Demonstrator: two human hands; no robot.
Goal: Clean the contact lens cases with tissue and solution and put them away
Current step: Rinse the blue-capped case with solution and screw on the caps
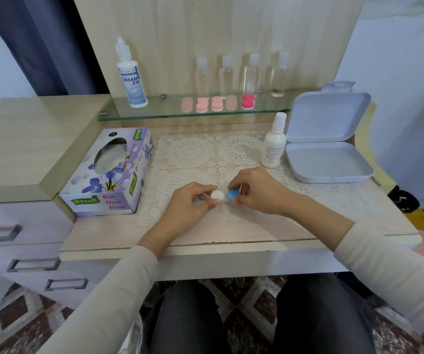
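Observation:
A contact lens case with one white cap (217, 194) and one blue cap (232, 194) is held over the lace mat (206, 154). My left hand (190, 204) pinches the white end and my right hand (255, 190) grips the blue cap. A purple tissue box (111, 175) stands left of the mat. A small white solution bottle (274, 144) stands at the mat's right, beside an open grey storage box (328, 159). Several pink lens cases (217, 103) lie in a row on the glass shelf (154, 113).
A tall Dream Eye solution bottle (130, 75) stands on the shelf's left end. Several clear bottles (251, 72) line the shelf's back. Drawers with handles (33, 264) sit at the left. My knees are under the table's front edge.

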